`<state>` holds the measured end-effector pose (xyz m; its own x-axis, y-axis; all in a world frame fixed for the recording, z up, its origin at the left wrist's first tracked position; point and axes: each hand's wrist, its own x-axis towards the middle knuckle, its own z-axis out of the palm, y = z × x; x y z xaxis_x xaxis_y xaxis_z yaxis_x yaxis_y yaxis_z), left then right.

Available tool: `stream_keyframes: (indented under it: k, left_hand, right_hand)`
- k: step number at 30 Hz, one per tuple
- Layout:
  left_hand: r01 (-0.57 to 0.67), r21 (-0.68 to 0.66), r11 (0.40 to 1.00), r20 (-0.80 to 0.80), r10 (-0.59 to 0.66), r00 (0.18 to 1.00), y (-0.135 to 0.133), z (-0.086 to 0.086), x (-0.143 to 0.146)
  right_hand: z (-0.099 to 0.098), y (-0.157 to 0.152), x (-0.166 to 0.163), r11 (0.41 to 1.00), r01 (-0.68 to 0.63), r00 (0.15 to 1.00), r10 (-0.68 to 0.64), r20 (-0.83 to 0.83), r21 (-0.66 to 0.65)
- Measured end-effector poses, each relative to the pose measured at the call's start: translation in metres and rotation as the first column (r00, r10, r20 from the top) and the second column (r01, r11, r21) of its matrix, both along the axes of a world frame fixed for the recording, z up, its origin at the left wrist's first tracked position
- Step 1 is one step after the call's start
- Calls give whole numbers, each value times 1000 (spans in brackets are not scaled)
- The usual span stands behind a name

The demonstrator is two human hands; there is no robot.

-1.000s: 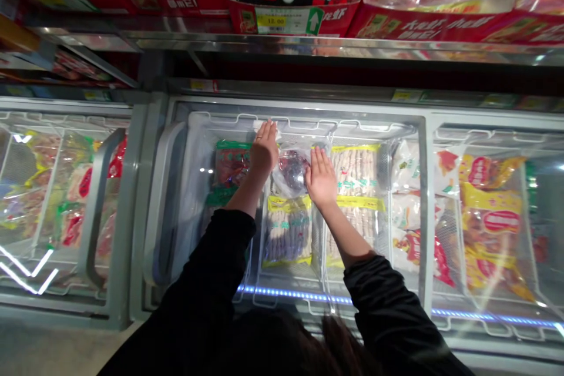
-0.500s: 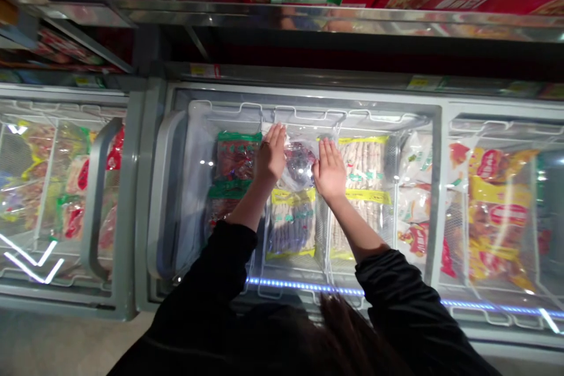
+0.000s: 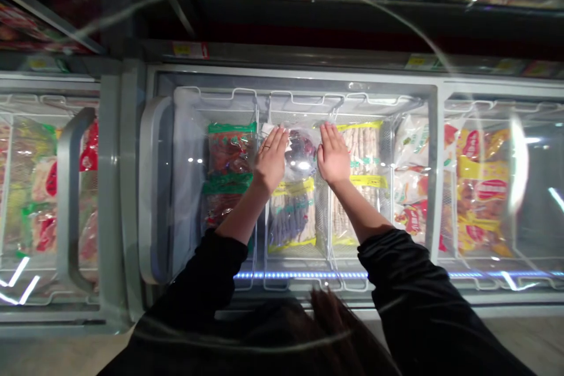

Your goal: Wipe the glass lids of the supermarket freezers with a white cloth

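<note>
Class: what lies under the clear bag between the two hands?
The clear bag seems to overlap a yellow-banded pack of purple sticks in the wire basket; anything beneath it is covered.

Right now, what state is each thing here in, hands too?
Bag, upright, pressed between both palms.
Left hand, open, flat against the bag's left side.
Right hand, open, flat against its right side.
Lid, slid open leftward.
Purple pack, lying flat, nearer than the bag.

A shop: chest freezers (image 3: 291, 79) with packaged frozen food (image 3: 229, 153) and shelf price tags (image 3: 189, 50).
</note>
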<state>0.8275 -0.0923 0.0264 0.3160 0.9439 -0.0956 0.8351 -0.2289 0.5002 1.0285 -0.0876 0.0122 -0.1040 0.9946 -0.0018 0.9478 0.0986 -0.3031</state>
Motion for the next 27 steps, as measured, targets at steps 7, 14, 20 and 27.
stream_keyframes:
  k: [7,14,20,27]
  left_hand:
    - [95,-47,994,42,-93,995,-32,5,0]
    - [-23,108,994,46,18,999,-40,13,-42]
    - [-230,135,964,-46,238,970,-96,-9,-58]
    - [-242,96,965,-74,249,966,-117,-11,-57]
  right_hand:
    - [-3,0,2,1000,-10,1000,11,24,-9]
    - [33,-18,-56,989,-147,989,147,-10,20]
    - [32,-21,-120,970,-238,970,235,-58,-53]
    - [11,-65,-82,957,-276,961,273,-42,-89]
